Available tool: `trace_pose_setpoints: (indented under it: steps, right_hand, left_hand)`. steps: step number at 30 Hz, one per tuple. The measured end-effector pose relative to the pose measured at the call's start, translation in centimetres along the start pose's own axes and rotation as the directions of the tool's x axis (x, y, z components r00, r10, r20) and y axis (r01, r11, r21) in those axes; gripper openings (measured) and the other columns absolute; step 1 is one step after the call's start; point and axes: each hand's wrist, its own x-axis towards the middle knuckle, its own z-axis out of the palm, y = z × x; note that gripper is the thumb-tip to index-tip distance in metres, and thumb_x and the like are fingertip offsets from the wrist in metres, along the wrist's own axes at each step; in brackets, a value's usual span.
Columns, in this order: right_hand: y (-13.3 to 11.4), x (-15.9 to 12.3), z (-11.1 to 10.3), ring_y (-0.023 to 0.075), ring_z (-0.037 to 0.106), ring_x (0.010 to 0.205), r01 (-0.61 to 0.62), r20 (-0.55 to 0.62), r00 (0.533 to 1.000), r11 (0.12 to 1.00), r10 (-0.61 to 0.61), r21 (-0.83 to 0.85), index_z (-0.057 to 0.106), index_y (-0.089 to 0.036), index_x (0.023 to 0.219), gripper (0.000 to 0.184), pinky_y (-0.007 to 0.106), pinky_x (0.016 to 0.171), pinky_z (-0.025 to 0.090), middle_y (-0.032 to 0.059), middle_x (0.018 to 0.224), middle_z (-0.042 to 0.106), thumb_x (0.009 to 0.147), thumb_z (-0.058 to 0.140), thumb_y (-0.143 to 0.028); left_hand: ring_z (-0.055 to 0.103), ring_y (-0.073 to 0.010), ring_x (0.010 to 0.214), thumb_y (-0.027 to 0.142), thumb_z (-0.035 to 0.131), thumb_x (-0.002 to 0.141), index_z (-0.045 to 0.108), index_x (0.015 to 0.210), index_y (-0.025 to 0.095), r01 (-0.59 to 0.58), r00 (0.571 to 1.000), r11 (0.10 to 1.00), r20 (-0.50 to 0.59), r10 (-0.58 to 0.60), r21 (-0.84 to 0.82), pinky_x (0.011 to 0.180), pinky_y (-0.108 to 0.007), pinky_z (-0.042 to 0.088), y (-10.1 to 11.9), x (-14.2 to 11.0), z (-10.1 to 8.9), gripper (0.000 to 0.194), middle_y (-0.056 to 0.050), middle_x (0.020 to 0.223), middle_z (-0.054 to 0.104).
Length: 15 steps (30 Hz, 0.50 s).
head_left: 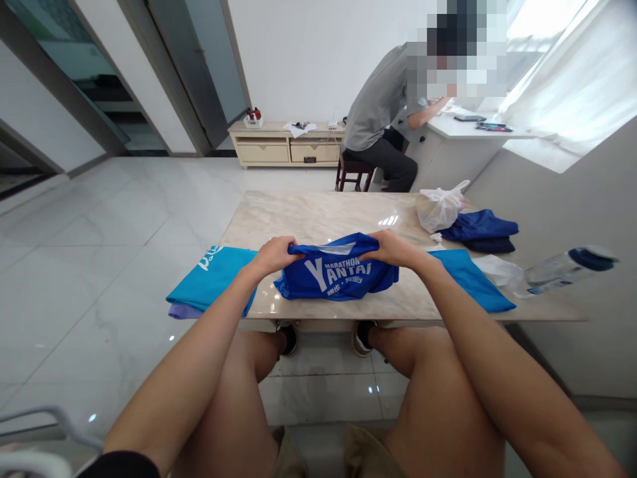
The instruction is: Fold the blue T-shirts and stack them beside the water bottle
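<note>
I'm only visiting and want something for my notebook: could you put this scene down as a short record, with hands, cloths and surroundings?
Left hand: grips the upper left edge of the printed blue cloth
Right hand: grips its upper right edge
Print: white lettering, including "MARATHON"
Left side of table: light-blue cloth, purple cloth showing beneath
Right side: another light-blue cloth, clear bottle with blue lid
Far right: white plastic bag beside dark-blue cloth
Background: seated person in grey shirt

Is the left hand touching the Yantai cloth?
Touching. The head view shows the left hand gripping the Yantai cloth at its upper left corner.
</note>
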Motion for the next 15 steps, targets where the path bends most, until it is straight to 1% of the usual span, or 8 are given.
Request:
trace_pose_setpoints:
  steps: [2,4,6,8,10,12,13,15]
  right_hand:
    - [0.8,0.0,-0.1,0.0258,0.073,0.092,0.026,-0.087,0.996,0.998,-0.031,-0.053,0.085,-0.021,0.095,0.017,0.031,0.084,0.052,0.0065,0.096,0.083,0.088,0.076,-0.033]
    - [1.5,-0.1,-0.3,0.0258,0.072,0.092,0.005,-0.225,0.974,0.998,-0.019,-0.063,0.083,-0.018,0.090,0.018,0.031,0.085,0.051,0.0083,0.095,0.082,0.090,0.068,-0.028]
    - [2.1,-0.1,-0.4,0.0250,0.070,0.090,-0.014,-0.371,0.928,1.000,0.018,0.013,0.081,-0.017,0.090,0.023,0.032,0.085,0.051,0.0084,0.094,0.081,0.090,0.062,-0.028]
    - [2.5,-0.1,-0.3,0.0232,0.068,0.087,0.000,-0.470,0.881,0.991,0.062,0.131,0.080,-0.015,0.093,0.026,0.031,0.083,0.051,0.0062,0.091,0.079,0.090,0.058,-0.029]
    - [2.7,0.1,0.0,0.0208,0.064,0.080,0.003,-0.483,0.868,0.970,0.118,0.243,0.077,-0.016,0.089,0.025,0.030,0.077,0.050,0.0034,0.082,0.074,0.089,0.059,-0.032]
    - [2.8,0.3,0.5,0.0185,0.060,0.073,-0.023,-0.437,0.878,0.931,0.193,0.364,0.073,-0.017,0.084,0.022,0.029,0.070,0.049,0.0010,0.074,0.068,0.089,0.061,-0.035]
    - [2.8,0.3,0.7,0.0178,0.059,0.071,-0.040,-0.405,0.883,0.900,0.236,0.435,0.071,-0.018,0.083,0.021,0.028,0.068,0.049,0.0004,0.072,0.066,0.090,0.063,-0.036]
    - [2.5,-0.1,0.9,0.0177,0.060,0.070,-0.078,-0.317,0.895,0.809,0.314,0.583,0.069,-0.019,0.084,0.021,0.029,0.066,0.052,0.0009,0.073,0.068,0.091,0.067,-0.038]
  left_hand:
    - [0.068,-0.0253,0.078,0.056,0.075,0.081,0.080,0.081,0.021,0.040,0.999,0.998,-0.037,-0.039,0.040,0.064,-0.031,0.039,-0.7,-0.1,-0.7,0.035,-0.007,0.080,0.077]
    - [0.066,-0.0243,0.074,0.055,0.075,0.082,0.080,0.075,0.020,0.078,0.994,0.997,-0.075,-0.078,0.001,0.064,-0.030,0.041,-1.2,-0.3,-1.5,0.036,-0.005,0.071,0.073]
    - [0.067,-0.0235,0.074,0.055,0.076,0.082,0.080,0.075,0.018,0.104,0.984,0.980,-0.126,-0.126,-0.173,0.066,-0.029,0.046,-1.4,-0.6,-2.1,0.037,-0.003,0.067,0.071]
    - [0.073,-0.0247,0.081,0.057,0.078,0.083,0.082,0.089,0.017,0.096,0.971,0.878,-0.151,-0.187,-0.469,0.071,-0.029,0.055,-1.0,-0.9,-2.2,0.041,-0.003,0.076,0.077]
    - [0.078,-0.0274,0.089,0.062,0.079,0.086,0.082,0.106,0.015,0.103,0.962,0.674,-0.099,-0.254,-0.731,0.078,-0.034,0.063,-0.1,-1.0,-1.8,0.051,-0.008,0.091,0.083]
    - [0.081,-0.0298,0.094,0.064,0.077,0.091,0.081,0.111,0.014,0.159,0.951,0.507,-0.006,-0.308,-0.847,0.082,-0.039,0.068,1.0,-1.1,-1.3,0.054,-0.013,0.097,0.085]
    - [0.082,-0.0305,0.095,0.064,0.076,0.093,0.081,0.109,0.014,0.196,0.944,0.468,0.037,-0.327,-0.862,0.083,-0.040,0.069,1.5,-1.1,-1.2,0.053,-0.014,0.097,0.085]
    - [0.083,-0.0310,0.097,0.063,0.077,0.095,0.081,0.108,0.015,0.276,0.935,0.443,0.131,-0.329,-0.853,0.085,-0.040,0.071,2.5,-1.6,-1.4,0.050,-0.014,0.095,0.085]
